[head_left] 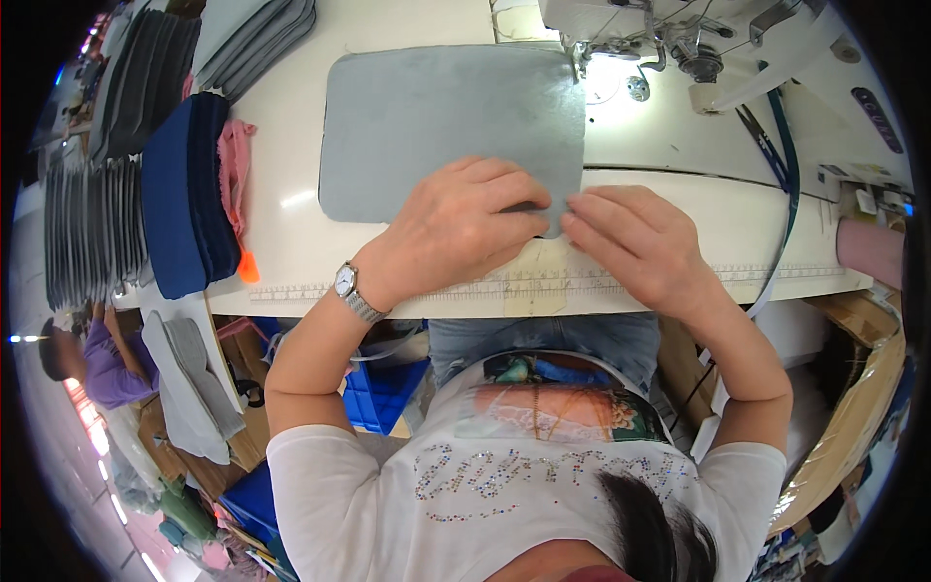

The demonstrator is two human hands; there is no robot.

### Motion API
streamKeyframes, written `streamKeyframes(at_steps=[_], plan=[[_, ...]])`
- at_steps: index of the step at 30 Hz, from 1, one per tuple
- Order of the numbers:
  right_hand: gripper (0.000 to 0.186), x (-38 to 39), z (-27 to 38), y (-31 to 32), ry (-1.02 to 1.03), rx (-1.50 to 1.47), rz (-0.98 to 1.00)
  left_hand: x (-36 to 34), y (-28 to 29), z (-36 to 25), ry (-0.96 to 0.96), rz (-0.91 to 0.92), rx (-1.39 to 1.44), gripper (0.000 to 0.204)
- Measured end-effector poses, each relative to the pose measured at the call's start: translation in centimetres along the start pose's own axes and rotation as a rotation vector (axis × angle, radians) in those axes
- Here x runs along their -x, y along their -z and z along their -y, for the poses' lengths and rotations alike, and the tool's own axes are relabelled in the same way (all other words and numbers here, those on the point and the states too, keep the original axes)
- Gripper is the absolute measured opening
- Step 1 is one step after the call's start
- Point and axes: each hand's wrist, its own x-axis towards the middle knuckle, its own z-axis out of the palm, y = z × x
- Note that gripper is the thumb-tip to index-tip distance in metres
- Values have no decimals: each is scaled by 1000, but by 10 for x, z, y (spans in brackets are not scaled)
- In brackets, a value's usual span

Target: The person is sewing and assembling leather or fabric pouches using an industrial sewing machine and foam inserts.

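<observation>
A grey fabric panel (436,116) with rounded corners lies flat on the white sewing table. Its far right corner reaches the lit needle area of a sewing machine (621,44). My left hand (465,228), with a watch on the wrist, rests over the panel's near right part, its fingers bent and closed on the cloth by the corner. Opposite it, my right hand (635,242) has its fingers pressed together at the panel's right edge. The two sets of fingertips almost meet there, and the thumbs are mostly hidden.
Stacks of grey panels (92,233) and navy panels (179,194) stand at left, beside pink cloth (235,160). A ruler strip (456,289) runs along the near table edge. Thread snips (763,144) and a dark green strap (790,184) lie right. A co-worker (112,359) sits far left.
</observation>
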Motion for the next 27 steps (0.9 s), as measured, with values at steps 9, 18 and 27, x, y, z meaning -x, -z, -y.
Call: streamKeyframes(at_steps=[9, 18, 27], plan=[[20, -11, -2, -1, -65, -106, 189, 6, -9, -4, 21, -111, -98, 17], [12, -19, -12, 10, -59, -124, 279, -26, 13, 9, 47, -10, -23, 10], [28, -14, 3, 19, 79, 59, 296, -45, 13, 39, -50, 127, -42, 19]])
